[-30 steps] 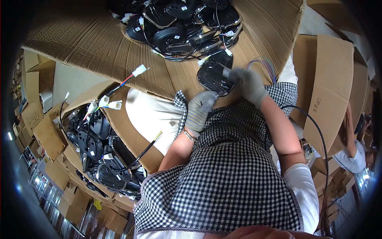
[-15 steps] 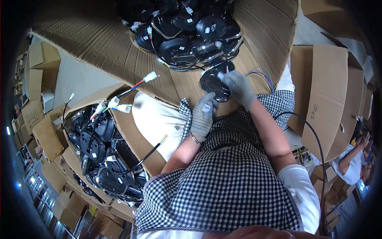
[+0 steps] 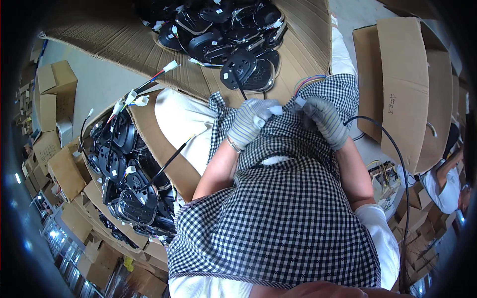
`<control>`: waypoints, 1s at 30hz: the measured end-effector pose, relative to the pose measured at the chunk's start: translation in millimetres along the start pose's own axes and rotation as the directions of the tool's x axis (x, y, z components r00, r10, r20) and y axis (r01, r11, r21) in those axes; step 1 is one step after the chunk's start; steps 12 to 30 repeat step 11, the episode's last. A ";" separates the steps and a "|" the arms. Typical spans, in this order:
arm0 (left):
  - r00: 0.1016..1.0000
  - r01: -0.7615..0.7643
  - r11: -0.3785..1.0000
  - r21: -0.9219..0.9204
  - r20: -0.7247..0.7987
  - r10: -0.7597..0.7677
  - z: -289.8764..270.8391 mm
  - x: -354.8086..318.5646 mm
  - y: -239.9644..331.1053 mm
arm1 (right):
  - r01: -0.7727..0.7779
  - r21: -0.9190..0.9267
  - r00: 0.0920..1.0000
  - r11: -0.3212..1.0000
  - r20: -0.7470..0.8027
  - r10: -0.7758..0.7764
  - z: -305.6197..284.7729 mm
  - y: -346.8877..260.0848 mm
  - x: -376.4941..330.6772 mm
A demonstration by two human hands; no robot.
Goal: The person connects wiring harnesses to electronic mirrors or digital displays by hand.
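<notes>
**Both gloved hands closed on a connector over the lap**

I see a small white connector (image 3: 275, 110) between the two hands, over the checked apron (image 3: 278, 218), at the middle of the view. The left hand (image 3: 248, 122), in a grey knit glove, has its fingers curled together with the fingertips pressed on that connector. The right hand (image 3: 325, 119), gloved the same way, is closed around a second pale plug (image 3: 300, 102) from which a bundle of coloured wires (image 3: 309, 81) loops up and away. The two hands sit just beside each other, knuckles nearly touching.

Just above them a round black disc part (image 3: 240, 69) lies at the edge of a heap of black parts (image 3: 223, 25) in a wide cardboard box (image 3: 114, 39); a thin dark lead runs from the disc down toward the left hand. To my left, a second carton (image 3: 149, 124) holds more black parts (image 3: 124, 184) with white-tipped cables. A black cable (image 3: 392, 149) curves past the right forearm. Flat cardboard (image 3: 407, 84) stands at the right, and another person's arm (image 3: 449, 161) shows at the far right edge.
</notes>
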State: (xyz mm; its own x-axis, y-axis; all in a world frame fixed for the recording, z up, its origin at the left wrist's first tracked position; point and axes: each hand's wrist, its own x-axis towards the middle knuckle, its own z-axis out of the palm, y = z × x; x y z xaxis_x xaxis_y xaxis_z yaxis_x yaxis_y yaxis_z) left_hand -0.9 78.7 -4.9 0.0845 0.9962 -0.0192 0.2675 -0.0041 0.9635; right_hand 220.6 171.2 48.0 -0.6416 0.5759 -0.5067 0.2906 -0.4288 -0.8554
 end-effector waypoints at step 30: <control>0.921 0.324 0.889 -0.324 -0.108 -0.375 9.9 -16.7 -11.9 | 0.140 -0.871 0.982 0.472 0.064 -0.175 33.8 -3.1 19.7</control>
